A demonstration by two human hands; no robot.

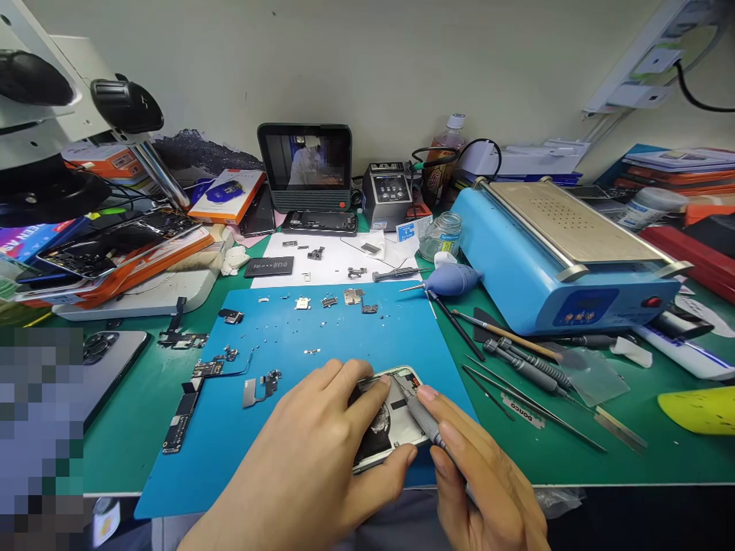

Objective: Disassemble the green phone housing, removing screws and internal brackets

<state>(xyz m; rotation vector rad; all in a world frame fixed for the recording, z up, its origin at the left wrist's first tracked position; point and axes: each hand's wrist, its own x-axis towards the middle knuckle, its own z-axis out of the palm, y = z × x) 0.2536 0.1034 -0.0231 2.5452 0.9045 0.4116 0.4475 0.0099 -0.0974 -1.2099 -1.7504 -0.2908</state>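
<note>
Work mat [321,337]: matt blue rubber. Phone frame [396,417]: polished metal rim. Screwdriver [422,413]: knurled grey metal shaft. Heating plate [568,222]: brushed metal top, glossy blue plastic housing. Glass jar [441,236]: clear, smooth.

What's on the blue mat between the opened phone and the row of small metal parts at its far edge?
Head view: mostly bare blue mat between the phone housing and the metal parts, apart from scattered tiny screws.
</note>
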